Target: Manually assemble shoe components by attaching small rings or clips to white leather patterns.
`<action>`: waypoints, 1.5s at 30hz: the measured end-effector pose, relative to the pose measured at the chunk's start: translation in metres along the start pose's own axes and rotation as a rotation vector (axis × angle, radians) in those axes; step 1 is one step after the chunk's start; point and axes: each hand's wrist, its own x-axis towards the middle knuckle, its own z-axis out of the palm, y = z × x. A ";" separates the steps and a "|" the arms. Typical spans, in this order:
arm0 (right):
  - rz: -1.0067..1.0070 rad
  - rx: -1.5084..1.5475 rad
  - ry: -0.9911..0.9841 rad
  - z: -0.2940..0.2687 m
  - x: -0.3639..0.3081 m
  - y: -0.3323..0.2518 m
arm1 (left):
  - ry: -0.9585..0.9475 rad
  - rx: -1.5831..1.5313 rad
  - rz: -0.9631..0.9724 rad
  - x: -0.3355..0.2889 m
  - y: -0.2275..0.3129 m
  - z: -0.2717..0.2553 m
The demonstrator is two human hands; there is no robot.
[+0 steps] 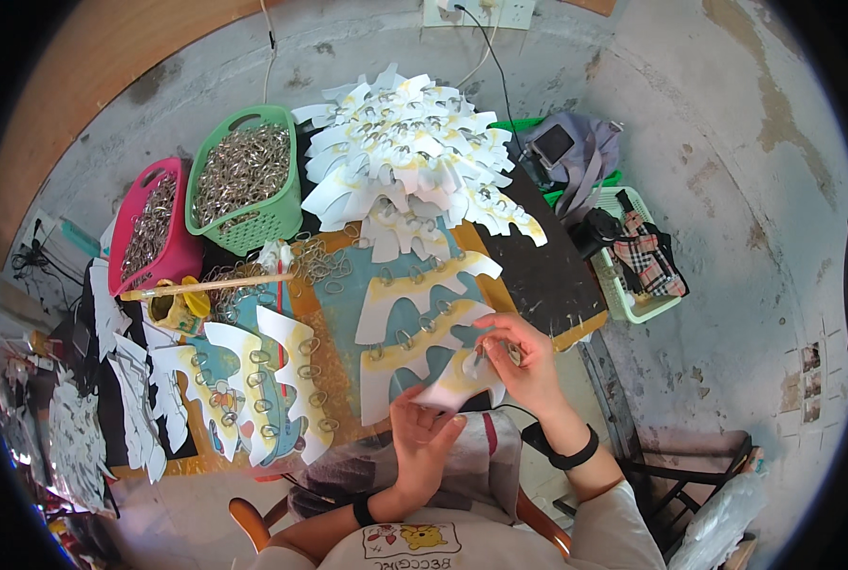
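A white cut-out piece (449, 385) with yellowish smears is held between my hands over the table's near edge. My left hand (422, 442) grips its lower left end, with the thumb along the edge. At its upper right, the thumb and index finger of my right hand (524, 366) are pinched together; what sits between them, perhaps a metal ring, is too small to make out. Just beyond lie two similar white pieces (383, 321) with metal rings standing on their smeared strips. To the left, several more ringed pieces (300, 375) lie side by side.
A large pile of ringed white pieces (409, 142) covers the far table. At the back left stand a green basket (248, 223) and a pink basket (181, 256) full of metal rings. A stick (215, 285) lies across a yellow glue pot (172, 309). Loose rings (321, 264) lie nearby.
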 end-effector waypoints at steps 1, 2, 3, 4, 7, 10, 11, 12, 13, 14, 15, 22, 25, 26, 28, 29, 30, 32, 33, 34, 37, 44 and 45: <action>-0.001 -0.002 0.004 -0.001 -0.001 0.000 | -0.004 0.000 -0.001 0.000 0.002 0.004; 0.018 0.036 0.045 -0.001 -0.002 0.001 | 0.002 -0.005 0.010 -0.001 0.005 0.007; 0.041 0.075 0.086 0.000 -0.004 0.002 | 0.011 -0.009 0.018 -0.002 0.005 0.009; 0.044 0.075 0.089 0.000 -0.006 0.002 | 0.009 -0.008 0.013 0.000 0.005 0.012; 0.075 0.095 0.045 0.003 -0.011 -0.001 | -0.122 0.090 -0.038 0.013 0.000 0.026; 0.115 0.077 0.017 0.004 -0.015 -0.002 | -0.099 0.257 0.010 0.025 -0.009 0.032; 0.109 0.066 0.035 0.000 -0.014 -0.002 | -0.082 0.318 0.038 0.025 -0.008 0.034; 0.104 0.055 0.054 -0.006 -0.015 -0.002 | -0.067 0.380 0.067 0.025 -0.007 0.035; 0.105 0.055 0.061 -0.012 -0.014 0.004 | -0.072 0.382 0.065 0.026 -0.010 0.033; 0.002 -0.020 0.070 -0.020 -0.011 0.015 | -0.029 0.383 0.105 0.028 -0.014 0.028; -0.100 -0.094 0.076 -0.023 -0.009 0.019 | 0.017 0.384 0.146 0.030 -0.015 0.026; -0.059 -0.300 -0.172 -0.024 -0.014 0.034 | 0.084 0.315 0.172 0.033 -0.010 0.027; -0.050 -0.315 -0.162 -0.023 -0.015 0.037 | 0.090 0.333 0.176 0.033 -0.007 0.024; -0.053 -0.314 -0.133 -0.021 -0.015 0.034 | 0.086 0.296 0.145 0.033 -0.007 0.023; -0.055 -0.309 -0.104 -0.018 -0.016 0.031 | 0.085 0.263 0.114 0.034 -0.008 0.021; -0.071 -0.316 -0.096 -0.017 -0.017 0.030 | 0.094 0.282 0.125 0.034 -0.010 0.020; -0.085 -0.325 -0.088 -0.015 -0.017 0.030 | 0.103 0.300 0.136 0.035 -0.012 0.018; -0.096 -0.345 -0.082 -0.013 -0.017 0.032 | 0.079 0.314 0.205 0.037 -0.020 0.015; -0.108 -0.367 -0.076 -0.012 -0.018 0.034 | 0.054 0.327 0.274 0.038 -0.020 0.016; -0.105 -0.366 -0.076 -0.011 -0.018 0.035 | 0.053 0.328 0.272 0.037 -0.020 0.018; -0.069 -0.391 -0.075 -0.007 -0.021 0.036 | 0.038 0.346 0.297 0.037 -0.017 0.018; -0.133 -0.426 -0.116 -0.006 -0.020 0.033 | -0.054 0.288 0.230 0.032 -0.017 0.009; -0.154 -0.432 -0.112 -0.006 -0.019 0.032 | -0.121 0.231 0.173 0.029 -0.016 0.007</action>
